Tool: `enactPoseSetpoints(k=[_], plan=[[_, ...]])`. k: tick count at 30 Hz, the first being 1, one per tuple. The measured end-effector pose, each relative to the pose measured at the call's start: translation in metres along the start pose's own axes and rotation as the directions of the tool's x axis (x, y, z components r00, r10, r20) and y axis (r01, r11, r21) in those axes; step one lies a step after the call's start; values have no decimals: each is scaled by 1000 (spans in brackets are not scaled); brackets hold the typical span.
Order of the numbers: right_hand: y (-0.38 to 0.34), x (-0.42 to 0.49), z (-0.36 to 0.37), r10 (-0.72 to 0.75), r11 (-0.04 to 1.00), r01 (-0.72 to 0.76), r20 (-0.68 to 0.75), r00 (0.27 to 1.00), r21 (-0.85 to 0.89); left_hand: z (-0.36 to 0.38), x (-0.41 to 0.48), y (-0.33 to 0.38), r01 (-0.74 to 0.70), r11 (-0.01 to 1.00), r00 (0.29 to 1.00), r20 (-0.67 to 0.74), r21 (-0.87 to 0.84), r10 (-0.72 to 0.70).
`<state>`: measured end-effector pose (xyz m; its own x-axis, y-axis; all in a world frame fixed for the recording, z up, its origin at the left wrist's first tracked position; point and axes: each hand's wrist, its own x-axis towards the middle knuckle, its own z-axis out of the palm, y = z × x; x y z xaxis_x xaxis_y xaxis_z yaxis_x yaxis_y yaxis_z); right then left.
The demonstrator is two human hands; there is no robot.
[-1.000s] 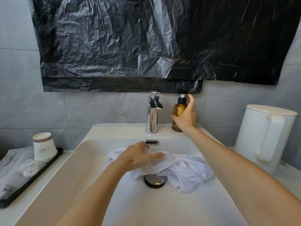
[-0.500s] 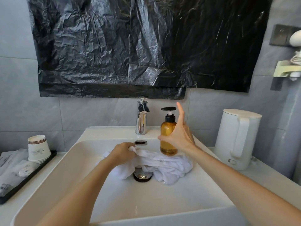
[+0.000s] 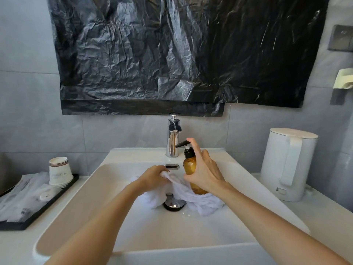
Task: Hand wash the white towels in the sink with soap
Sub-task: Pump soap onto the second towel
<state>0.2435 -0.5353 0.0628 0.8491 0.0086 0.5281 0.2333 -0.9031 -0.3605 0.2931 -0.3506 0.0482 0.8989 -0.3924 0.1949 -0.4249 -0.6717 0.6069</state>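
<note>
Gripping soap bottle (image 3: 190, 165) over towels (image 3: 202, 202) mid-sink (image 3: 133, 155)

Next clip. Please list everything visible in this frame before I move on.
white towels: count unclear, white, bunched in basin around drain
soap bottle: one, amber with black pump, held over towels
sink: one, white, centre
faucet: one, chrome, behind basin
drain stopper: one, chrome, basin floor
kettle: one, white, right counter
paper cups: stack, white, on tray
tray: one, black, left counter, holds wrapped packets
plastic sheet: one, black, wall above faucet
left hand: grips towels
right hand: holds soap bottle, forefinger at pump
</note>
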Motion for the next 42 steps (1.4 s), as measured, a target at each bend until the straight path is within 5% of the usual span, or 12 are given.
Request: enactPoseSetpoints(k=[28,42], plan=[[9,-4,11,-19,1000,19,-108,994,-5,8,1,-4,-51,999,999,18,14,50],[13,-1,8,-13,982,28,-85,996,186,7,2,-8,-9,997,1000,28,71,7]])
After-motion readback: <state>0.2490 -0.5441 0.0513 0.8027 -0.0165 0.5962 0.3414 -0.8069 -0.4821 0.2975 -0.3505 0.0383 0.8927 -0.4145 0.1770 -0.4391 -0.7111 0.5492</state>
